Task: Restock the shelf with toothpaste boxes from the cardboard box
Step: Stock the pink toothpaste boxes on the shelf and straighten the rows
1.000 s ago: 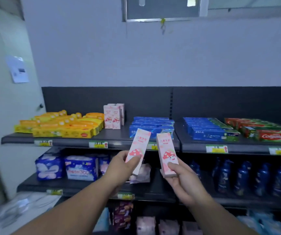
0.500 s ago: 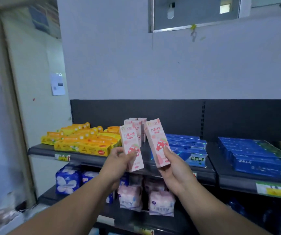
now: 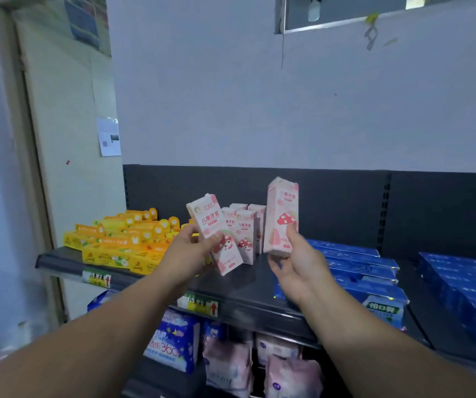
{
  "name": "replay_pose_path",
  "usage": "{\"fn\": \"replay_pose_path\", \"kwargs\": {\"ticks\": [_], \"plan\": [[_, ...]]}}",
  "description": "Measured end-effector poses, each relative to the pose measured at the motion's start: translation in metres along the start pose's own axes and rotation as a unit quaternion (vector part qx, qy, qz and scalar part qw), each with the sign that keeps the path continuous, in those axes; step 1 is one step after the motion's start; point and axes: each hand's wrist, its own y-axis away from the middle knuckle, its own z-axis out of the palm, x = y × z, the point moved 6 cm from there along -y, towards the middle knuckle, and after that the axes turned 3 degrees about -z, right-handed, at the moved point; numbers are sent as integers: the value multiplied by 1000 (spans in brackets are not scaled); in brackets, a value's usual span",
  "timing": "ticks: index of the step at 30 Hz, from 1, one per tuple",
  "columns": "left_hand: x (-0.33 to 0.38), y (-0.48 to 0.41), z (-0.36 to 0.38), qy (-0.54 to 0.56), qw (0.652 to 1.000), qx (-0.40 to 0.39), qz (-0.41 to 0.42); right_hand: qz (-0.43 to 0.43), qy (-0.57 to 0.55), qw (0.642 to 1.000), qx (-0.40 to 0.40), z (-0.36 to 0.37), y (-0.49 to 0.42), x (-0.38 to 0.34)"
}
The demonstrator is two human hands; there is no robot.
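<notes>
Up in front of the shelf [image 3: 248, 285], the left hand [image 3: 191, 251] grips the left pink box [image 3: 212, 222], a toothpaste box, around its lower half, with the thumb on the front. That box leans. Its top tips to the left and its bottom end points down to the right.

The right hand [image 3: 297, 262] holds the right pink box [image 3: 281, 214], also toothpaste, by its bottom end, with the thumb on the front. This one stands almost straight, its long side running up and down.

Between the two held boxes, and a bit further back, a small row of pink boxes [image 3: 247, 234] stands upright on the shelf. The left pink box is in front of that row and hides part of it. The right pink box is just beside the row's right end. It is above a bare dark patch of shelf that lies between the row and the blue boxes [image 3: 354, 262].

So the spot to fill looks to be forward and down from both hands. I think the right hand has the easier job. Its box is already upright and only has to go down next to the row. The left pink box would need tipping straight first.

Yellow boxes [image 3: 122, 239] lie flat to the left of the row. Soft packs [image 3: 228, 366] sit on the level below. The cardboard box is not in view.
</notes>
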Motion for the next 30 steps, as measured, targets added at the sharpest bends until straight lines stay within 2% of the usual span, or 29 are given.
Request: {"fn": "replay_pose_path", "kwargs": {"ticks": [5,8,12,15,21,23,30], "plan": [[1,-53,-18,-41,998,-42,9,-28,39,998,-28,24,-33,10],[-5,-83,-22,-60,994,-86,-4,-73,164,983,-37,36,-49,13],[-10,-112,-20,-91,985,-148,-23,-79,337,938,27,36,-65,21],[-14,-126,-16,-119,973,-197,-34,-58,447,891,56,31,-72,27],[-31,-145,-12,-189,949,-252,-17,-5,579,812,78,27,-84,39],[-34,-149,-11,-216,939,-266,5,6,579,810,85,27,-85,41],[-31,-156,-13,-233,928,-287,40,-14,522,844,123,31,-83,39]]}}
